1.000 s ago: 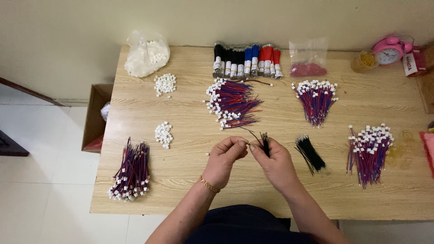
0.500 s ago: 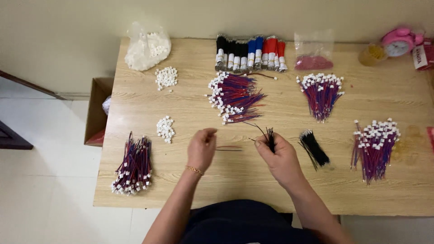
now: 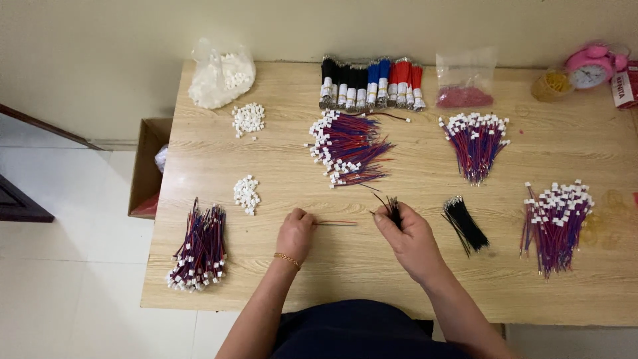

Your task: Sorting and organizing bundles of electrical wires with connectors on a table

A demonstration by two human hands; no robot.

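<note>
My left hand (image 3: pixel 295 234) rests on the wooden table (image 3: pixel 399 279) and pinches one end of a thin red wire (image 3: pixel 337 223) that lies flat and points right. My right hand (image 3: pixel 411 238) holds a small bunch of black wires (image 3: pixel 392 205) upright between its fingers. The two hands are apart, about a hand's width. A small heap of white connectors (image 3: pixel 246 194) lies just up and left of my left hand. A loose bundle of black wires (image 3: pixel 465 223) lies to the right of my right hand.
Bundles of red-and-blue wires with white plugs lie at the left front (image 3: pixel 199 247), centre (image 3: pixel 347 147), back right (image 3: pixel 476 141) and right (image 3: pixel 555 215). Taped wire bundles (image 3: pixel 369 84), two plastic bags, another connector heap (image 3: pixel 248 119) and a pink clock (image 3: pixel 590 66) line the back. A cardboard box (image 3: pixel 147 166) stands on the floor.
My hands were together over the black wires; the left hand has drawn away to the left with one red wire and laid it on the table. The right hand kept its bunch.
</note>
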